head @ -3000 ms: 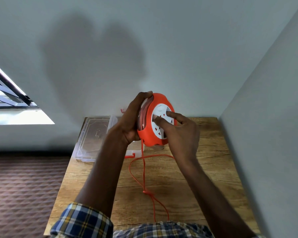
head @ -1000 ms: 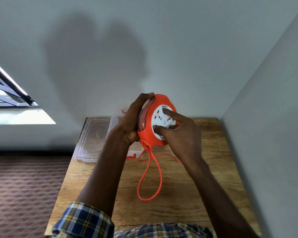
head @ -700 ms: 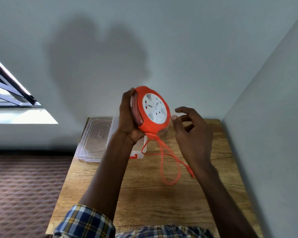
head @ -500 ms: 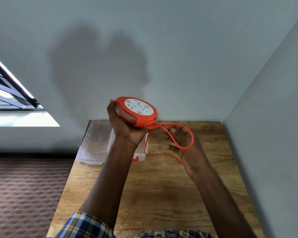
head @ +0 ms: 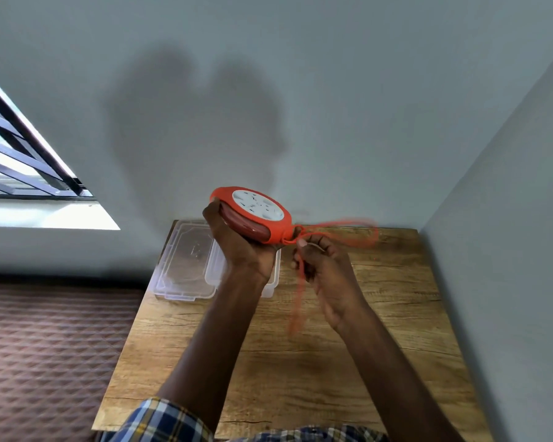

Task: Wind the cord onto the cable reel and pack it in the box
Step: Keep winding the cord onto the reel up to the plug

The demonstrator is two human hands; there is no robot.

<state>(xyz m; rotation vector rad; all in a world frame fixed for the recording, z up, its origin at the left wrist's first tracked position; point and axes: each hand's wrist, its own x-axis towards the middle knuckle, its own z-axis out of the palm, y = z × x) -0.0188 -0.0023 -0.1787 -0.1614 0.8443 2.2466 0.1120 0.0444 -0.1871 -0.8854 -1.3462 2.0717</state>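
My left hand (head: 240, 250) holds the orange cable reel (head: 253, 215) from below, lifted above the table with its white socket face turned up. The orange cord (head: 342, 232) leaves the reel's right edge, loops out to the right and trails down in a blur. My right hand (head: 323, 266) pinches the cord just beside the reel. A clear plastic box (head: 273, 282) sits on the table behind my left wrist, largely hidden by it, with its open lid (head: 186, 263) lying flat to the left.
The wooden table (head: 284, 362) stands in a corner, with grey walls behind and to the right. Patterned brown flooring lies off the table's left edge. A barred window (head: 20, 161) is at the far left.
My left hand has tipped the reel from upright to nearly flat and shifted it left and up. My right hand left the socket face and took hold of the cord, whose loose loop grew shorter.
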